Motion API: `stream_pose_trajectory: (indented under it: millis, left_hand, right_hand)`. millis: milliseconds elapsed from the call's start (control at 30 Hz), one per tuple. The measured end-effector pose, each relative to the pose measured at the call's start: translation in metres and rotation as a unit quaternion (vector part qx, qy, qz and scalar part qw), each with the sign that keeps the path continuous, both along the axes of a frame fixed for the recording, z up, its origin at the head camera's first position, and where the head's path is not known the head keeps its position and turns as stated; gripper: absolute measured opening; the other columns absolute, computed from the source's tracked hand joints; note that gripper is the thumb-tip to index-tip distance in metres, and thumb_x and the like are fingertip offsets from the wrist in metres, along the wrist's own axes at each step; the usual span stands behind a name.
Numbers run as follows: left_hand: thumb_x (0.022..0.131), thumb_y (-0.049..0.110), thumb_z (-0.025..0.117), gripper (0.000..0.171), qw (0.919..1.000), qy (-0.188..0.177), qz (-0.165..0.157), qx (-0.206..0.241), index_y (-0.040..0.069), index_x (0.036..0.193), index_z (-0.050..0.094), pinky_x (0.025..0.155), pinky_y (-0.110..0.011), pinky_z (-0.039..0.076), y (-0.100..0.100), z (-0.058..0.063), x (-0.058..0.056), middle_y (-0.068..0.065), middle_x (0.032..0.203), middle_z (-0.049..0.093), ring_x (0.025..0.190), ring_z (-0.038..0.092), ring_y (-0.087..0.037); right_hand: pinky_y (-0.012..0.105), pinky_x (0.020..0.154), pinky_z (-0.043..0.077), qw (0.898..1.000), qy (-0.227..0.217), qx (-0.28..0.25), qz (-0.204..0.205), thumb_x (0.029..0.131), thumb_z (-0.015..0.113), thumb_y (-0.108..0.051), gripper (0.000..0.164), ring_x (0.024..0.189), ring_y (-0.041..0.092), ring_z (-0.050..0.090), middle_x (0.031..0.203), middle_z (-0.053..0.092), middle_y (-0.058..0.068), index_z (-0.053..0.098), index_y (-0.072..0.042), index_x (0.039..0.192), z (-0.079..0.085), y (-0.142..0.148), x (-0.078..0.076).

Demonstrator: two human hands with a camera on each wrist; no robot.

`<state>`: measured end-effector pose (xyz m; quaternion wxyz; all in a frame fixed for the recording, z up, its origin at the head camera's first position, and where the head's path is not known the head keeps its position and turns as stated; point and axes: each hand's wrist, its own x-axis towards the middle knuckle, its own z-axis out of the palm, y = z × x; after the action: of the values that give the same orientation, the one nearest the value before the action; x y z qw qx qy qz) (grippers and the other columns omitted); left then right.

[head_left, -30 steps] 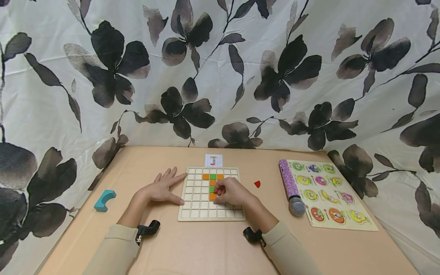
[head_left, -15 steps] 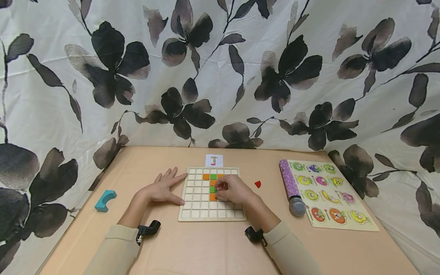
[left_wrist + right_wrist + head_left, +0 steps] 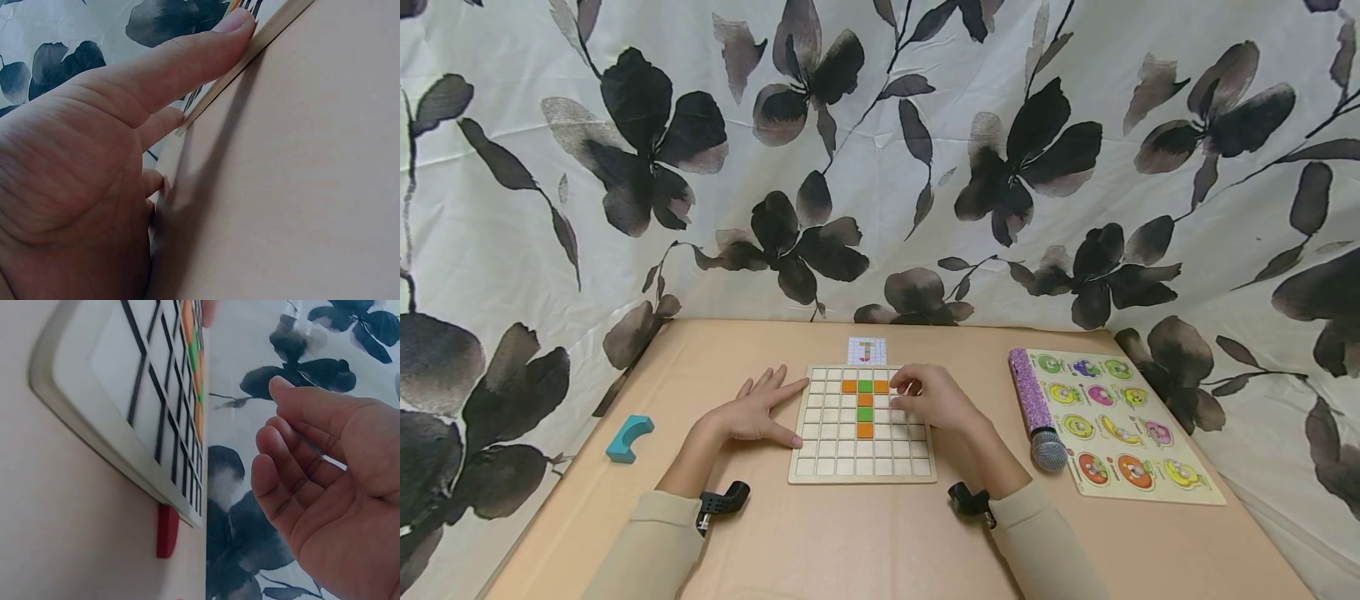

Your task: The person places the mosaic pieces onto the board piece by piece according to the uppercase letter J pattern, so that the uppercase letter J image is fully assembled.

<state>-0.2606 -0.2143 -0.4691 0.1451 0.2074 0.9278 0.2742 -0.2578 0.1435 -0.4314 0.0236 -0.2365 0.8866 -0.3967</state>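
Note:
A pale square grid board (image 3: 827,467) lies on the table, with orange and green square tiles (image 3: 865,400) forming a T in its cells. My left hand (image 3: 752,414) is spread beside it, thumb and index finger touching its left edge; the left wrist view shows the thumb (image 3: 231,31) on the rim. Over the board's right edge hovers my right hand (image 3: 938,398), fingers loosely bent and holding nothing, as the right wrist view confirms. A small red piece (image 3: 167,531) is by the board's edge in that view; in the head view the right hand hides it.
Behind the board is a small pattern card (image 3: 867,351). On the right, a purple glittery microphone (image 3: 1036,400) lies along a fruit picture board (image 3: 1131,429). A blue arch block (image 3: 628,438) sits at left. Floral cloth (image 3: 925,167) hangs behind the table.
My right hand has moved from the lowest orange tile back and right to the board's right edge, uncovering the tile column and covering the red piece. My left hand stays put.

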Motion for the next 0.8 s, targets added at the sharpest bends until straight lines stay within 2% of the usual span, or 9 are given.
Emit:
stream_pose_trajectory:
  millis: [367,700,800]
  left_hand:
    - [0.076,0.057,0.087,0.111,1.0,0.001,-0.001,0.001,0.017,0.164,0.033,0.123,-0.072,-0.008,-0.001,-0.001,0.0,-0.03,0.172,0.0,0.159,-0.007,-0.052]
    - [0.076,0.057,0.086,0.111,1.0,0.002,-0.002,-0.001,0.018,0.164,0.033,0.123,-0.072,-0.008,0.0,-0.001,0.0,-0.03,0.172,0.0,0.159,-0.006,-0.052]
    - [0.076,0.057,0.087,0.111,1.0,0.0,-0.001,0.001,0.018,0.164,0.033,0.123,-0.072,-0.008,0.0,0.0,0.001,-0.03,0.172,0.0,0.159,-0.006,-0.052]
  right_hand:
    - [0.03,0.075,0.051,1.0,-0.019,0.017,-0.018,0.09,0.081,-0.01,0.024,0.087,0.02,0.061,0.094,0.069,0.001,0.074,-0.003,0.112,0.004,0.017,-0.005]
    - [0.029,0.071,0.052,0.998,-0.035,0.053,-0.002,0.091,0.078,-0.005,0.026,0.082,0.019,0.062,0.095,0.071,0.005,0.073,0.001,0.115,0.003,0.038,-0.01]
    - [0.029,0.074,0.054,0.998,-0.036,0.055,0.008,0.09,0.077,-0.003,0.024,0.083,0.019,0.064,0.095,0.072,0.006,0.074,0.002,0.113,0.003,0.042,-0.01]
